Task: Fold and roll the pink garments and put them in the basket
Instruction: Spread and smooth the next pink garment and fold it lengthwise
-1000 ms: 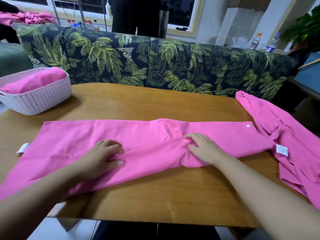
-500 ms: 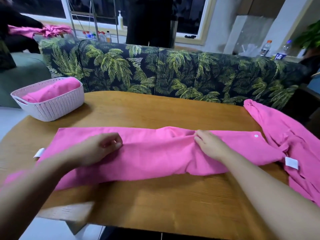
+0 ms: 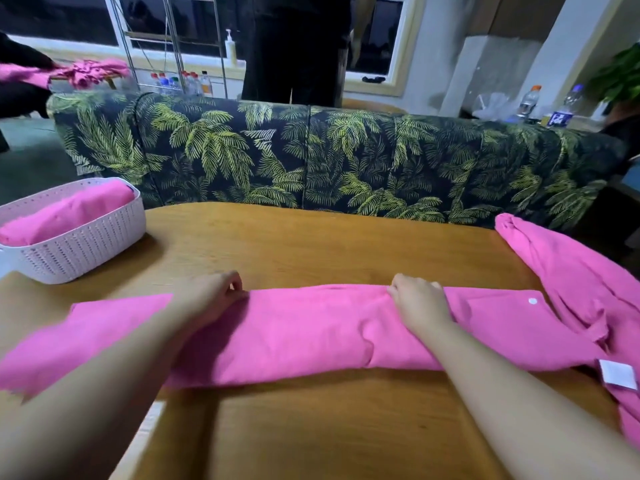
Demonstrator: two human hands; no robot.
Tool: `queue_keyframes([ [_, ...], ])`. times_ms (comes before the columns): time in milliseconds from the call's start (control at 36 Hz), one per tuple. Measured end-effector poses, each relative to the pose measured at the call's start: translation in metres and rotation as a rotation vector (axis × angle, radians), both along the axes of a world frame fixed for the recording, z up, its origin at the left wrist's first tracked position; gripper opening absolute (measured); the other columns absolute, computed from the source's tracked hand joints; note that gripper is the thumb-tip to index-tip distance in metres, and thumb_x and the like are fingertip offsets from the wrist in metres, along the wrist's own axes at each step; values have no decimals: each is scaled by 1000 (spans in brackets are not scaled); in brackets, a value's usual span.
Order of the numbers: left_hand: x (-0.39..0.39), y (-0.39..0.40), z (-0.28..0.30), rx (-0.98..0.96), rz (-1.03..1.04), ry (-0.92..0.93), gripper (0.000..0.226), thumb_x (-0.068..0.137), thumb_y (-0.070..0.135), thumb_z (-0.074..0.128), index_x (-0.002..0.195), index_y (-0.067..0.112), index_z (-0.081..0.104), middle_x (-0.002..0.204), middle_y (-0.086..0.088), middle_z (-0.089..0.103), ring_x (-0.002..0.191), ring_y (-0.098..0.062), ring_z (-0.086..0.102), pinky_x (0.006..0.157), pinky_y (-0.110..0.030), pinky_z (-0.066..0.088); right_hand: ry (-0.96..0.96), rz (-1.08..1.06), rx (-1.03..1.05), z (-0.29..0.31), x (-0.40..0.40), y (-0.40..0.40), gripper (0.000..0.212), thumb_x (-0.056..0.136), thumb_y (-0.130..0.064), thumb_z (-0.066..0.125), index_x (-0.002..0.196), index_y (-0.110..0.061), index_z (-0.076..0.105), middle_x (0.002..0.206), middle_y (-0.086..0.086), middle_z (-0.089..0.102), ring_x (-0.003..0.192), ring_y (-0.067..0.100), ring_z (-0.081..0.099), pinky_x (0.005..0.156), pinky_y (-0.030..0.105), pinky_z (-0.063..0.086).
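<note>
Pink garment [image 3: 311, 337] left end blurred, arm-covered

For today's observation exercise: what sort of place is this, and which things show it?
Probably a home living room: a dark palm-leaf patterned sofa stands behind the rounded wooden table, with a white woven plastic basket on the table and windows behind.

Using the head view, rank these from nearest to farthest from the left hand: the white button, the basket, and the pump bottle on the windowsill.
1. Basket: on the table, left of and beyond the left hand.
2. White button: on the folded garment's right end, past the right hand.
3. Pump bottle: on the windowsill, far behind the sofa.
</note>
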State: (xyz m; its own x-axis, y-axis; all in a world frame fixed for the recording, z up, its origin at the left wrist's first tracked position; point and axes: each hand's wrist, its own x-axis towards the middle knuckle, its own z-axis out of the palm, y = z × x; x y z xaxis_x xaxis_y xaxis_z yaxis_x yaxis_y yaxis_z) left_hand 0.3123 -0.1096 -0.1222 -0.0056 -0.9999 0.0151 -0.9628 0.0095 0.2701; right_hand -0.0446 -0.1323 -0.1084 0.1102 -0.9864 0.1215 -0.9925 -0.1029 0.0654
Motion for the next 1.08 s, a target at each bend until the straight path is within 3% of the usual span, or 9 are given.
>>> queue_keyframes([
  [139,6,11,-2,-98,39,-45,36,89,51,57,104,19,51,91,-3,64,90,-27,61,81,-34,43,-7,-5,-42,-4,6,1,17,99,-30,44,104,-21,57,110,-2,62,109,22,53,87,36,37],
  [222,25,18,1,-55,47,-79,37,86,56,58,97,23,45,85,2,60,91,-25,62,81,-34,40,-109,80,-42,8,29,6,15,97,-19,43,102,-24,56,110,-5,58,106,18,50,91,36,38],
  [417,76,48,23,45,186,-183,48,70,76,59,85,32,48,88,11,55,98,-17,57,75,-32,28,-214,400,215,26,124,29,22,97,-27,47,116,-22,56,119,-3,55,114,17,46,100,37,38],
  [583,136,80,30,140,328,-147,79,44,97,42,80,27,49,82,14,57,84,-14,53,81,-32,38,-197,431,262,11,181,32,34,91,-31,58,123,-22,52,127,3,48,123,23,42,104,40,37],
  [694,143,108,44,51,367,-157,58,66,78,62,71,22,45,68,8,49,62,-6,41,55,-23,28,-214,439,279,11,203,29,43,91,-38,60,129,-23,48,132,0,48,125,20,41,106,40,35],
  [750,146,115,44,-13,416,-48,49,73,63,69,71,20,46,67,5,47,60,-5,37,48,-20,24,-195,435,271,12,211,27,45,89,-45,60,128,-24,50,130,0,50,124,20,42,104,40,36],
  [861,155,119,35,-32,560,257,42,87,42,65,108,6,57,76,2,58,67,-7,47,51,-15,31,-169,431,285,14,226,22,43,91,-54,53,118,-20,55,123,3,54,119,24,48,98,38,39],
  [972,156,121,31,-34,558,387,35,91,24,64,115,2,53,68,3,61,59,-3,50,50,-6,37,-225,457,324,12,245,21,41,97,-50,43,102,-13,59,110,10,60,105,30,54,87,38,45],
  [1083,153,132,32,-54,564,411,46,85,25,71,123,8,51,86,1,59,69,-8,49,52,-7,34,-280,483,359,10,266,25,36,100,-43,40,102,-11,57,108,12,63,100,31,58,80,37,44],
])
